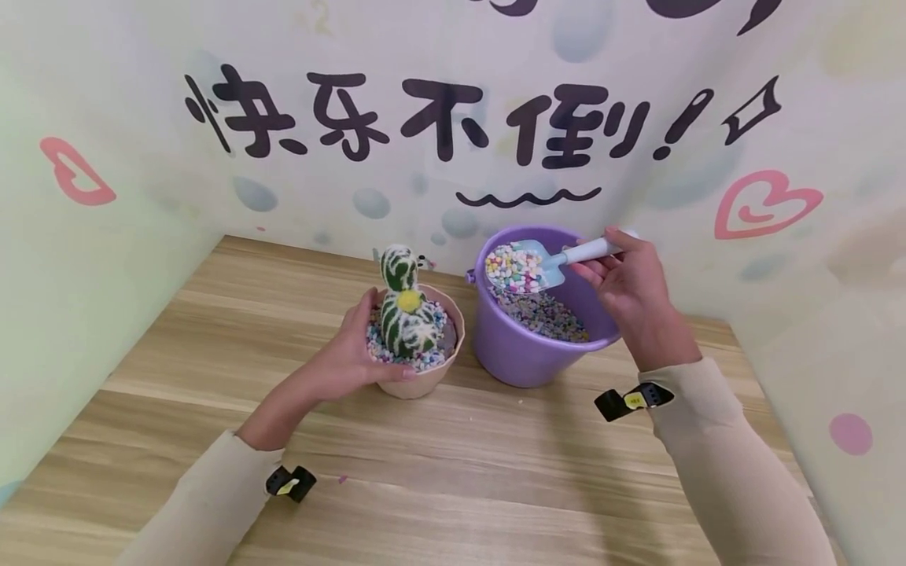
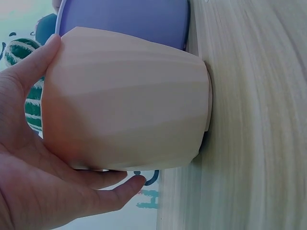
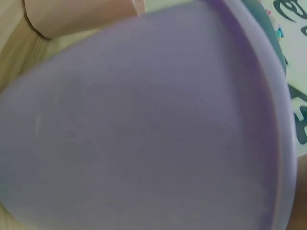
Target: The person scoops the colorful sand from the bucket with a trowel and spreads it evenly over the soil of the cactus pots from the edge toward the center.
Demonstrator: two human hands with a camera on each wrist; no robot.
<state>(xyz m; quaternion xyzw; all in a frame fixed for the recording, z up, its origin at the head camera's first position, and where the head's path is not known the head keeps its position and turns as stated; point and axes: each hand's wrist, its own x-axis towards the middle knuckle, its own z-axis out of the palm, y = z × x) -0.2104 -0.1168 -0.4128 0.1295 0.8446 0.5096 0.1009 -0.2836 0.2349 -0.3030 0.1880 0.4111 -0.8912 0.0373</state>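
My left hand (image 1: 343, 358) grips the pale pink flowerpot (image 1: 418, 385), thumb along the near side and fingers round the left side. A striped green cactus (image 1: 406, 330) with white fuzz and a yellow flower stands in it, with coloured pebbles (image 1: 426, 362) round its base. On the right, my right hand (image 1: 630, 275) holds the pale handle of a small light-blue shovel (image 1: 555, 275) above the purple bucket (image 1: 517, 358). The blade carries a heap of coloured pebbles. More pebbles (image 1: 541, 314) lie inside the bucket. In the right wrist view the bucket's wall (image 3: 144, 124) hides most of my hand.
Pot and bucket stand side by side on a wood-grain table (image 1: 425, 479), near the printed back wall (image 1: 425, 212). Side walls rise at left and right. A small purple bit (image 1: 343, 479) lies on the table near my left cuff.
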